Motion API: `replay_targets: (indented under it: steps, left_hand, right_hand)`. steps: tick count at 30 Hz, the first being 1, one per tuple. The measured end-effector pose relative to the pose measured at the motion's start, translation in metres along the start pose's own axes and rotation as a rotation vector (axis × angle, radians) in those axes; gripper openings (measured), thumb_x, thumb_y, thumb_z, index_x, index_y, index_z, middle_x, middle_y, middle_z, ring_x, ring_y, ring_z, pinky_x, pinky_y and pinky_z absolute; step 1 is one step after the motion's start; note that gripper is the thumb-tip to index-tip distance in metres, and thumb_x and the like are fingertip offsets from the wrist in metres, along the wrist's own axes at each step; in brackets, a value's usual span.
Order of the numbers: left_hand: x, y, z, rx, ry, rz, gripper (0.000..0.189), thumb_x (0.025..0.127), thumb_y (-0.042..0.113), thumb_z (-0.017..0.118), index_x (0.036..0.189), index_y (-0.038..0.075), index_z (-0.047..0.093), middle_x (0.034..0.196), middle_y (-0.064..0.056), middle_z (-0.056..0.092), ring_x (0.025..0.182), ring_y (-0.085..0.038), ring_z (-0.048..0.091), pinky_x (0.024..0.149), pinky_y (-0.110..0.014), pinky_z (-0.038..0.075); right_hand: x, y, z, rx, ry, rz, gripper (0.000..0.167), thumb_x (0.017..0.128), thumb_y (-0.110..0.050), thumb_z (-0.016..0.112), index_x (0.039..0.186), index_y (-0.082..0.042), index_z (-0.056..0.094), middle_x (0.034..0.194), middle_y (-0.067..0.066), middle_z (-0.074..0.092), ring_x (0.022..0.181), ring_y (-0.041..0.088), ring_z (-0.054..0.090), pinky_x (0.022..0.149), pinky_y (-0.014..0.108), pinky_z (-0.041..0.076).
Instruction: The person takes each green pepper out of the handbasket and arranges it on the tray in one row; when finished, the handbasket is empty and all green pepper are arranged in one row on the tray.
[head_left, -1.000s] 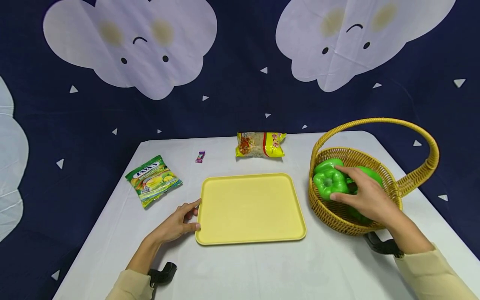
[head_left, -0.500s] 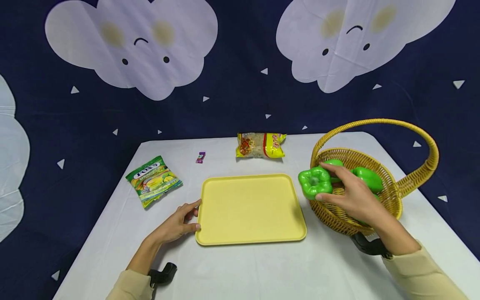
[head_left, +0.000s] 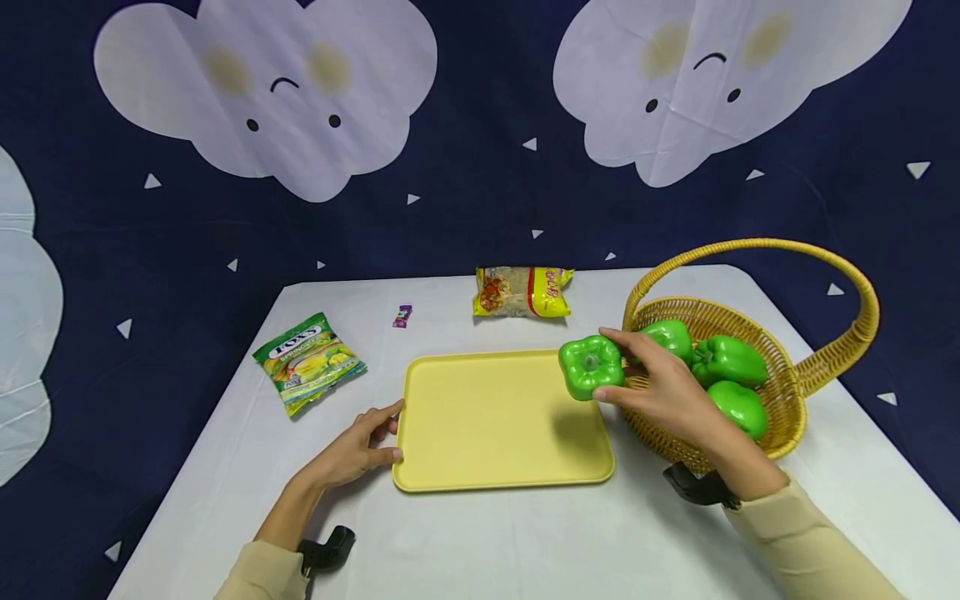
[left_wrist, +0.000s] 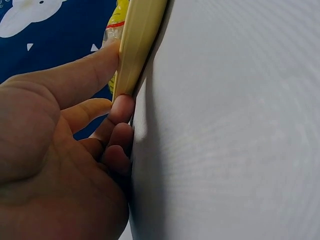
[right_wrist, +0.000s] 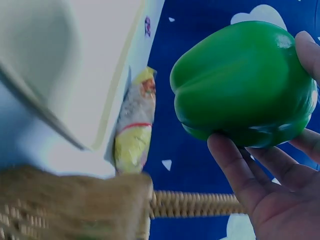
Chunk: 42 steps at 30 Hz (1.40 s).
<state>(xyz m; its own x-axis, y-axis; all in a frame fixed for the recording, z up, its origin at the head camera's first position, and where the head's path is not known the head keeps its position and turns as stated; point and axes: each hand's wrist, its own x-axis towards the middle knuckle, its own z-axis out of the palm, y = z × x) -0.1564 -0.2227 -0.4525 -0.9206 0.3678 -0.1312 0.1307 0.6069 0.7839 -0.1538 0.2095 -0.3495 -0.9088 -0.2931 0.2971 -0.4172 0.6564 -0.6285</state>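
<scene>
In the head view my right hand (head_left: pixel 663 387) holds a green bell pepper (head_left: pixel 591 367) between thumb and fingers, above the right part of a yellow tray (head_left: pixel 480 421). The right wrist view shows this pepper (right_wrist: pixel 240 82) large and glossy, fingertips beneath it and the thumb at its side. My left hand (head_left: pixel 352 446) touches the tray's left edge, thumb and index finger spread along the rim. In the left wrist view, the other fingers (left_wrist: pixel 119 159) bend in low beside the rim (left_wrist: pixel 140 45). A wicker basket (head_left: pixel 787 433) on the right contains several green peppers (head_left: pixel 727 360).
The basket's tall arched handle (head_left: pixel 750 243) rises beside the right forearm. Behind the tray lies a yellow noodle packet (head_left: pixel 521 292) and a small purple sweet (head_left: pixel 402 316). A green Fox's candy bag (head_left: pixel 309 364) lies at left on the white tabletop (head_left: pixel 465 542).
My right hand has lifted the pepper out of the basket and carried it left over the tray, where its shadow now falls. The left hand and tray have stayed put.
</scene>
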Motion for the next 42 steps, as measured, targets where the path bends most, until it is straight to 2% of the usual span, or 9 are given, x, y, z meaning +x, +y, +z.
replay_targets:
  steps: [6, 18, 28, 35, 42]
  left_hand:
    - [0.0, 0.001, 0.0, 0.004, -0.001, -0.004, 0.079, 0.08, 0.024, 0.074, 0.147, 0.011, 0.033, 0.104, -0.004, 0.044, 0.096, -0.019, 0.033, 0.077, -0.025, 0.029]
    - [-0.001, 0.002, 0.001, 0.0, 0.003, 0.013, 0.079, 0.08, 0.021, 0.074, 0.147, 0.009, 0.033, 0.103, -0.004, 0.043, 0.095, -0.018, 0.033, 0.077, -0.025, 0.029]
    - [-0.002, 0.004, 0.0, 0.003, 0.009, 0.004, 0.079, 0.08, 0.02, 0.074, 0.147, 0.009, 0.033, 0.103, -0.005, 0.044, 0.095, -0.018, 0.033, 0.077, -0.024, 0.029]
    - [-0.002, 0.003, 0.0, 0.007, 0.012, 0.016, 0.079, 0.08, 0.02, 0.073, 0.147, 0.008, 0.033, 0.103, -0.006, 0.044, 0.094, -0.018, 0.033, 0.077, -0.024, 0.029]
    - [-0.001, 0.002, 0.0, -0.003, 0.006, 0.015, 0.079, 0.08, 0.023, 0.073, 0.147, 0.009, 0.033, 0.103, -0.005, 0.044, 0.095, -0.018, 0.033, 0.077, -0.024, 0.029]
  right_hand:
    - [0.007, -0.004, 0.017, 0.067, -0.041, 0.001, 0.077, 0.076, -0.027, 0.078, 0.141, -0.012, 0.041, 0.13, 0.013, 0.052, 0.1, 0.028, 0.063, 0.081, 0.036, 0.053]
    - [0.023, -0.01, 0.054, 0.207, -0.065, -0.012, 0.076, 0.074, -0.023, 0.08, 0.139, -0.008, 0.043, 0.13, 0.014, 0.053, 0.107, 0.029, 0.059, 0.083, 0.035, 0.053]
    - [0.033, -0.015, 0.084, 0.251, -0.111, 0.036, 0.075, 0.074, -0.025, 0.08, 0.138, -0.009, 0.044, 0.13, 0.013, 0.053, 0.109, 0.03, 0.058, 0.086, 0.037, 0.052]
    - [0.036, -0.021, 0.104, 0.303, -0.153, 0.03, 0.074, 0.075, -0.028, 0.079, 0.137, -0.007, 0.044, 0.129, 0.014, 0.054, 0.108, 0.03, 0.059, 0.087, 0.041, 0.052]
    - [0.04, -0.03, 0.125, 0.335, -0.194, 0.081, 0.074, 0.075, -0.029, 0.079, 0.137, -0.011, 0.044, 0.125, 0.012, 0.057, 0.106, 0.027, 0.06, 0.083, 0.032, 0.053]
